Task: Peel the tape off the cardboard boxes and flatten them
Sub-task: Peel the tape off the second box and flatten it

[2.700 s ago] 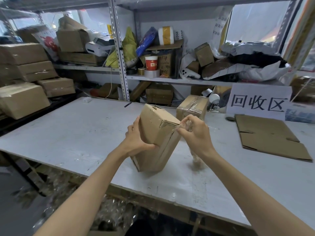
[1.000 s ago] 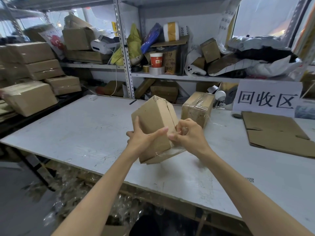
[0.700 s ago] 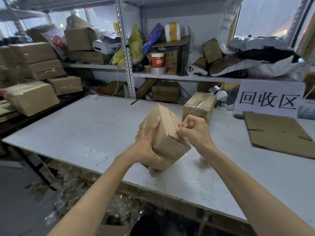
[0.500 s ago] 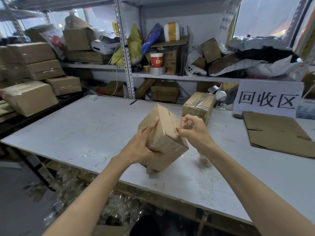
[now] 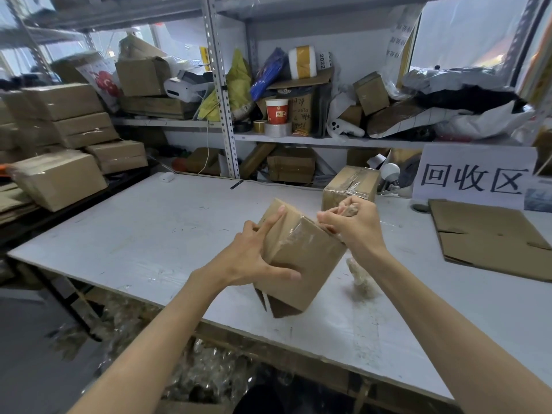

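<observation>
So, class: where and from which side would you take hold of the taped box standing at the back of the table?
Probably its upper left edge, coming from the front-left: the taped box stands upright on the table, and that side faces bare tabletop, while a white bulb crowds its right.

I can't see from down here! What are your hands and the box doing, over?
Left hand grips tilted box. Right hand pinches peeled tape. Nothing in the way.

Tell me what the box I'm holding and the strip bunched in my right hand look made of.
The box: brown cardboard, matte, with creased edges; probably corrugated. The tape: seemingly thin clear plastic, glossy and crinkled, wadded in the right hand.
</observation>
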`<state>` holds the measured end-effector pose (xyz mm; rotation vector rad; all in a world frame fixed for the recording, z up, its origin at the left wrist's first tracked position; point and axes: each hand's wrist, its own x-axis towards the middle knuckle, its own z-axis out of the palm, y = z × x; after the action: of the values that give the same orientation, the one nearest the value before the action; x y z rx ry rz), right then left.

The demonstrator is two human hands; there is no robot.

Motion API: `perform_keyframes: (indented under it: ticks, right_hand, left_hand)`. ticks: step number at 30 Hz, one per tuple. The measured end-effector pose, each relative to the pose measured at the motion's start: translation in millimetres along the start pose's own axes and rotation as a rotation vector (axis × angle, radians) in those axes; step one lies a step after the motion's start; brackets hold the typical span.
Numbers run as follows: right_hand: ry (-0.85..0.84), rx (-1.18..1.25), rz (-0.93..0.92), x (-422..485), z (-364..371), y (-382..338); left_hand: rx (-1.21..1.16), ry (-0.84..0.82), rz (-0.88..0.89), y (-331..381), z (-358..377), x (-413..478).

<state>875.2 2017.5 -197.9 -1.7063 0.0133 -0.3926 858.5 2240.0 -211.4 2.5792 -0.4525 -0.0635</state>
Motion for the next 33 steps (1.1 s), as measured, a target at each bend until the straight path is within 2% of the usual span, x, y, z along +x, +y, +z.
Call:
perform_keyframes:
  ticks: [4,7,10,11,14,22,24,26,33]
  right_hand:
    - [-0.082,0.014,0.048,0.6,-1.1,0.2]
    - [-0.232,-0.029,0.148,-2.0,-3.8,2.6]
    - [-0.388,0.162,0.289,2.0,-14.8,6.5]
    - [-0.409,0.15,0.253,2.1,-18.2,8.3]
    - [-0.432,-0.13,0.061,-1.7,-16.9,5.5]
    - [-0.338,-0.446,0.121,-11.4,-19.3,-9.5]
    - [-0.357,-0.397,0.031,-14.2,-23.2,-10.3]
    - [-0.352,-0.245,-0.004,-15.2,-27.5,-13.2]
    - [-0.43,-0.093,0.048,-23.6,-45.8,-21.3]
  left_hand:
    - [-0.005,0.089,0.151,8.3,1.8,7.8]
    - [0.015,0.059,0.295,10.5,7.5,14.4]
    - [-0.042,0.049,0.353,11.4,18.7,16.2]
    - [-0.066,0.072,0.357,13.0,21.0,16.5]
    - [-0.108,0.183,0.355,15.1,20.4,20.7]
    - [-0.114,0.187,0.288,8.8,17.8,22.0]
    - [-0.105,0.188,0.29,8.6,20.0,23.3]
    - [-0.119,0.2,0.273,6.3,20.3,23.4]
    - [-0.123,0.212,0.236,5.2,18.2,23.8]
